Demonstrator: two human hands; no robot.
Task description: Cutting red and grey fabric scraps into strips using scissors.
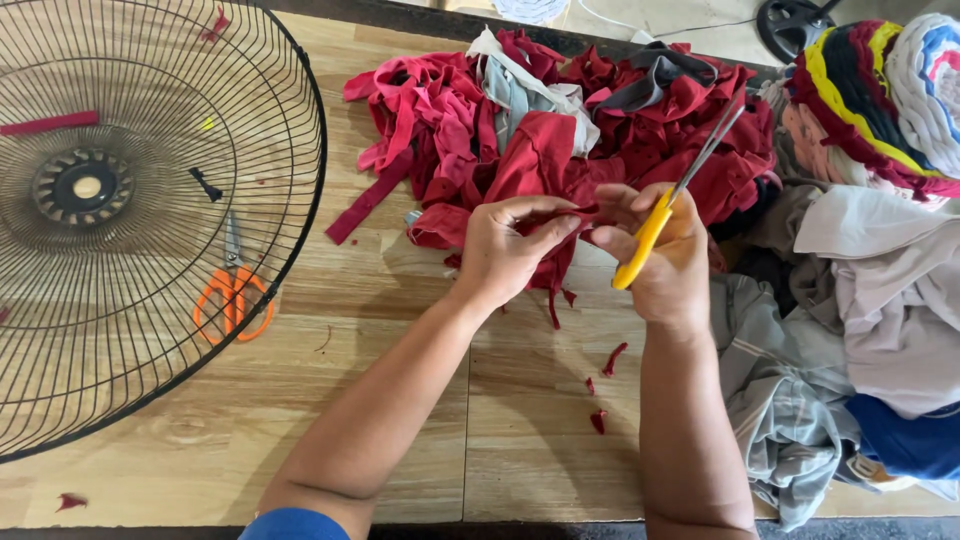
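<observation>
My left hand (505,250) pinches a strip of red cloth (553,262) that hangs down toward the wooden table (400,400). My right hand (665,255) also touches that cloth while gripping yellow-handled scissors (660,215), whose metal blades point up and to the right over the pile. Both hands hover just in front of a large heap of red fabric strips (560,130) mixed with a few grey and white pieces.
A black wire fan guard (150,200) covers the table's left side, with orange-handled scissors (233,295) lying under it. Grey, white and blue garments (850,330) pile at the right, with a multicoloured braided rug (880,90) above. Small red scraps (605,385) dot the tabletop.
</observation>
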